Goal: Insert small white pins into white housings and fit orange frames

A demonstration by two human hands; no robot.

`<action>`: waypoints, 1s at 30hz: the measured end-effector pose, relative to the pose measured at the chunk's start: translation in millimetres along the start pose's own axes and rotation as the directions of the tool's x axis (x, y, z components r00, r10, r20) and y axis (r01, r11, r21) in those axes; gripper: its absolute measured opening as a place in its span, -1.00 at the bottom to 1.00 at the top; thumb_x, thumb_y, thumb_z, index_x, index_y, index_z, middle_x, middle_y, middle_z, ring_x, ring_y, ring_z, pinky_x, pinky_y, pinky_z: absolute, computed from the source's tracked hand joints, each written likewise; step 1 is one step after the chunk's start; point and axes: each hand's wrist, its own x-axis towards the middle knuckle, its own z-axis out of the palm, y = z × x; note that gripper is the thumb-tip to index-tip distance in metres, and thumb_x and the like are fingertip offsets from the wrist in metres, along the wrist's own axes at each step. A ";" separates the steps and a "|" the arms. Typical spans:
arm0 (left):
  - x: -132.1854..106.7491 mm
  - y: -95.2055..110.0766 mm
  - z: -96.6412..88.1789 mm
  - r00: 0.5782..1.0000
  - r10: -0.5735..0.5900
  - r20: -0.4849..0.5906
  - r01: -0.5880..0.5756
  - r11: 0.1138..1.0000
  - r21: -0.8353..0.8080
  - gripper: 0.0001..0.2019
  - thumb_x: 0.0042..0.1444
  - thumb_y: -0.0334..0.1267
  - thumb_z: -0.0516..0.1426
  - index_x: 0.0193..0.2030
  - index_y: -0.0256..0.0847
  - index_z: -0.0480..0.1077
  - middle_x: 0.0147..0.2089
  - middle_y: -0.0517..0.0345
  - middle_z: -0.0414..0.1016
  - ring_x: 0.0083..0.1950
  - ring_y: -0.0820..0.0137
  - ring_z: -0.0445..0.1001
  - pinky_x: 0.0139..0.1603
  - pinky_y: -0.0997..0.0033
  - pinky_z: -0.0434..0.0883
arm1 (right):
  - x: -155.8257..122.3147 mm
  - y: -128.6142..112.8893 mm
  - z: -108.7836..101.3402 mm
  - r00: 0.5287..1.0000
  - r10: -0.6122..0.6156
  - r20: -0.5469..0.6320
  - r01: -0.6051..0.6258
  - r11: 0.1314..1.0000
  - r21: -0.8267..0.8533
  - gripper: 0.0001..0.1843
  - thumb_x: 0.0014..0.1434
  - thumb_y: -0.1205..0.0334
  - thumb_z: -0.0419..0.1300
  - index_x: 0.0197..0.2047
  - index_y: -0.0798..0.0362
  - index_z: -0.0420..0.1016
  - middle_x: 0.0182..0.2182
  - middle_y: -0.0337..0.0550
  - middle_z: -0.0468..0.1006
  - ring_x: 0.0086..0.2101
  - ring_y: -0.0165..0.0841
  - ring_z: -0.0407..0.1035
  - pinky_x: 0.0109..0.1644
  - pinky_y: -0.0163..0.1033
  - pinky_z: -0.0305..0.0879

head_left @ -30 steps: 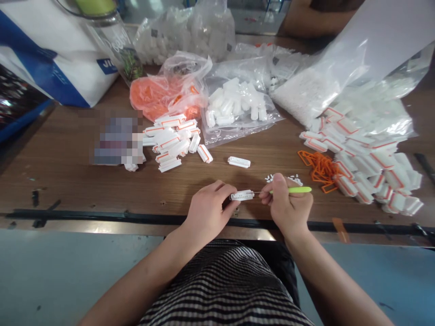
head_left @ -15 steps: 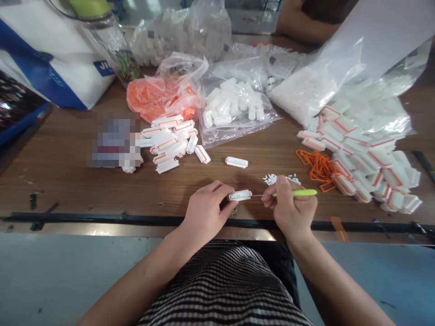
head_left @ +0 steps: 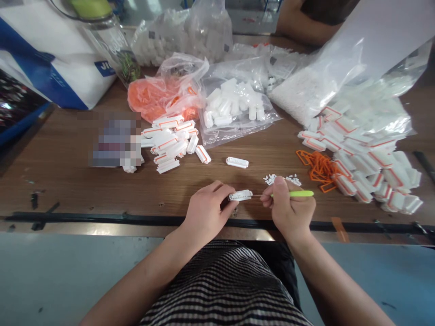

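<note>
Between the thumb and fingers of my left hand [head_left: 208, 209] is a white plastic connector housing [head_left: 240, 195] with a row of small holes, held just above the table. My right hand [head_left: 291, 207] is closed round a thin metal pick with a lime-green handle [head_left: 302, 194]. The pick's tip reaches the right end of the housing; whether it is inside a hole I cannot tell. Behind my right hand lie tiny white pins [head_left: 270, 179]. A second white housing [head_left: 237, 162] lies alone on the table beyond my left hand.
Orange frames [head_left: 317, 170] lie beside a heap of orange-trimmed housings [head_left: 370, 163] on the right. Another housing pile [head_left: 173, 140] is at left. Behind stand an orange-filled bag [head_left: 152, 97], a bag of white parts [head_left: 234, 102] and a bottle [head_left: 115, 50]. Someone's arm [head_left: 306, 27] rests across the table.
My right hand and the pick have shifted very slightly to the left, toward the housing. My left hand still holds the housing in nearly the same place.
</note>
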 end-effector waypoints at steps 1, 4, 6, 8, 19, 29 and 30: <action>0.1 0.4 -0.3 1.000 0.001 0.002 -0.001 1.000 0.001 -0.91 0.15 -0.34 0.25 -0.22 -0.19 0.44 -0.28 0.20 0.50 -0.36 0.43 0.44 -0.36 0.43 0.38 | 0.0 -0.6 -0.6 0.999 -0.038 0.021 0.039 0.999 -0.028 -0.50 0.34 0.05 0.04 -0.59 0.07 0.42 -0.70 -0.24 0.46 -0.69 -0.51 0.34 -0.62 -0.40 0.26; 0.3 1.4 -1.2 1.000 -0.007 0.009 0.007 1.000 0.001 -0.93 0.16 -0.33 0.25 -0.22 -0.18 0.44 -0.29 0.20 0.50 -0.36 0.42 0.44 -0.38 0.44 0.36 | -0.3 -1.6 -1.5 0.989 -0.124 0.076 0.130 0.988 -0.081 -0.52 0.34 0.10 0.05 -0.59 0.07 0.41 -0.69 -0.24 0.47 -0.66 -0.50 0.37 -0.58 -0.39 0.28; 0.1 1.7 -1.5 1.000 -0.009 0.006 0.009 1.000 0.003 -0.92 0.16 -0.34 0.25 -0.22 -0.18 0.44 -0.29 0.21 0.49 -0.36 0.42 0.44 -0.38 0.43 0.37 | -0.8 -1.3 -0.9 0.993 -0.102 0.062 0.105 0.993 -0.047 -0.52 0.33 0.09 0.06 -0.59 0.07 0.42 -0.69 -0.24 0.47 -0.67 -0.50 0.35 -0.59 -0.39 0.28; -0.1 1.6 -1.3 1.000 -0.005 -0.002 0.005 1.000 0.004 -0.91 0.14 -0.34 0.26 -0.22 -0.18 0.44 -0.30 0.22 0.49 -0.36 0.42 0.44 -0.35 0.42 0.38 | -1.7 -0.5 0.6 0.999 -0.050 -0.002 0.050 0.998 0.023 -0.51 0.33 0.06 0.05 -0.60 0.07 0.42 -0.70 -0.24 0.46 -0.71 -0.51 0.32 -0.63 -0.40 0.25; -0.3 0.4 -0.6 1.000 -0.020 0.009 0.019 1.000 0.008 -0.91 0.15 -0.32 0.26 -0.21 -0.17 0.45 -0.30 0.22 0.48 -0.37 0.44 0.43 -0.36 0.44 0.37 | 1.0 -1.4 1.1 1.000 -0.016 0.010 0.015 1.000 0.016 -0.56 0.27 0.12 0.13 -0.61 0.08 0.42 -0.72 -0.26 0.46 -0.70 -0.52 0.33 -0.63 -0.43 0.26; -0.4 -0.6 0.3 1.000 -0.017 0.002 0.017 1.000 0.012 -0.90 0.14 -0.33 0.27 -0.21 -0.17 0.45 -0.30 0.22 0.49 -0.35 0.42 0.44 -0.35 0.43 0.37 | -0.6 5.3 1.2 1.000 0.022 -0.006 -0.022 0.999 0.047 -0.48 0.31 0.02 0.07 -0.62 0.08 0.43 -0.71 -0.24 0.46 -0.71 -0.53 0.31 -0.64 -0.42 0.25; -0.5 -0.8 0.4 1.000 -0.019 0.005 0.019 1.000 0.012 -0.90 0.14 -0.33 0.26 -0.21 -0.17 0.45 -0.30 0.22 0.49 -0.35 0.42 0.44 -0.35 0.43 0.37 | 0.2 4.6 1.2 1.000 0.023 -0.013 -0.022 0.998 0.053 -0.48 0.31 0.01 0.07 -0.62 0.08 0.42 -0.71 -0.24 0.45 -0.71 -0.53 0.31 -0.65 -0.42 0.24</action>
